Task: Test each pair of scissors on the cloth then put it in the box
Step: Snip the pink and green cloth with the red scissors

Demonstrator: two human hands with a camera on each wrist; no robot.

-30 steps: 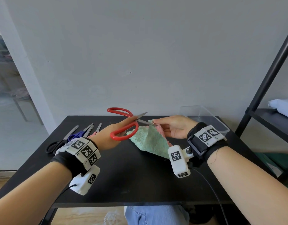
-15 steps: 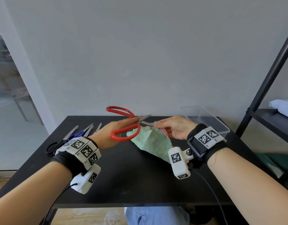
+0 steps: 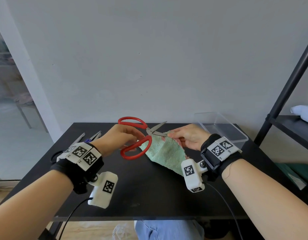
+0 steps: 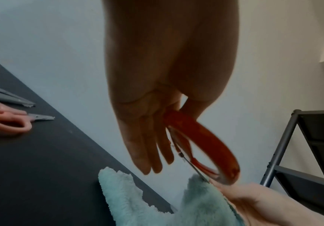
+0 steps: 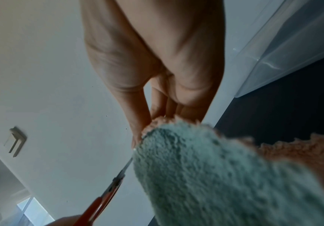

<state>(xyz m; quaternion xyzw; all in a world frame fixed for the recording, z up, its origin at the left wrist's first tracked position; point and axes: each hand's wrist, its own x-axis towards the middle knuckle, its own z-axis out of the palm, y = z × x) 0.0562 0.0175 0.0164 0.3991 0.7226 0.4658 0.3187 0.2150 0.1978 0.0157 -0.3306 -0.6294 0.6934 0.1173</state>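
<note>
Scissors waiting their turn lie at our far left on the black surface (image 3: 149, 196): spare scissors (image 3: 84, 138) with grey blades and a pink-handled pair (image 4: 8, 120), well apart from the work. Next, our left hand (image 3: 118, 138) holds the red scissors (image 3: 138, 135) above the surface, thumb through one red loop; the fingers (image 4: 147, 146) hang nearly straight and pressed together beside the other loop, and we cannot tell whether any pass through it. Blades stand parted, the lower one touching the top edge of the cloth (image 3: 165, 153). Cloth is fluffy, green on one face and pink on the other, lifted at its upper edge, its lower end hidden behind the wrist camera. Our right hand (image 3: 189, 137) pinches that upper edge between thumb and fingers (image 5: 137, 122), just beside the blade. Farthest right, the clear plastic box (image 3: 236, 134) sits on the surface behind the right wrist; a dark shelf unit (image 3: 292, 125) stands beyond.
</note>
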